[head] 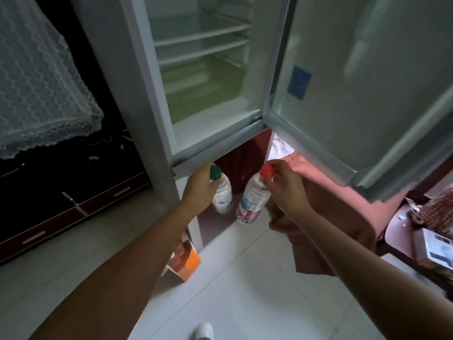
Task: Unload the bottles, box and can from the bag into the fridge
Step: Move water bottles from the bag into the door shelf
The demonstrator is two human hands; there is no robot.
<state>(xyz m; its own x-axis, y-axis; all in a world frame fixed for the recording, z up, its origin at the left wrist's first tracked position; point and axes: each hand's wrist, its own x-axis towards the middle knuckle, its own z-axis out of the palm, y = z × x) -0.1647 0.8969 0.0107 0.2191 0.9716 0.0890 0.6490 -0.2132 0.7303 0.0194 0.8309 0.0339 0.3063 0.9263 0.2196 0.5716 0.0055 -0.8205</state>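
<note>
In front of the fridge [147, 77], just below its open compartment, you hold a bottle in each hand. Low by the fridge's foot, partly behind your left forearm, an orange box [188, 263] is not yet loaded. Your left hand [199, 190] has its fingers curled round the neck of the green-capped bottle [221, 195]. The red-capped bottle [252, 200] hangs tilted, pinched at its cap by the fingers of your right hand [285, 190]. Both grips are high, so the bodies may swing. Lift slowly, clear the fridge's bottom lip, and stand one bottle upright on a shelf [201, 33] before placing the other. The door [367, 94] stands wide to the fridge's right, so keep your right elbow off it.
</note>
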